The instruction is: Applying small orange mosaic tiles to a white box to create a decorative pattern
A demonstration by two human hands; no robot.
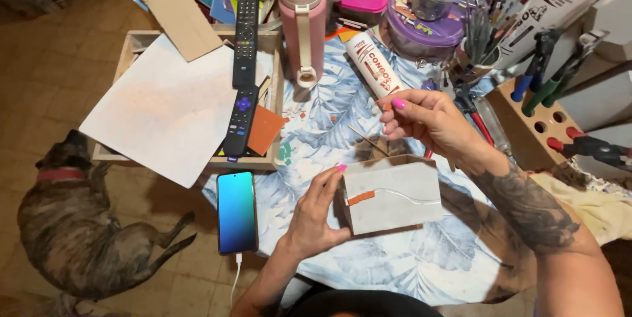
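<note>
A: I see the left hand (316, 215) clasped round the left edge of the grey block (393, 193), fingers curled over its top face, thumb beneath. The block sits tilted above the leaf-print cloth (316, 126), just right of the phone (236, 211).

B: And the right hand (428, 123)?

A: It's above the block, fingertips pinched shut on a thin stick (368, 140) that slants down toward the block's top edge. An orange tile (360, 198) lies on the block's face, at the end of a pale glue line.

B: What worries you?

A: My guess is the tile could slide, since the block is tilted and the glue looks wet. The stick is thin; pressed hard, it may snap or skid off the line. The glue tube (374, 67) lies above the block, close behind the right hand, so a careless elbow could roll it. The phone is just left of the block, near the table edge, so it could catch a drip or a knock.
</note>
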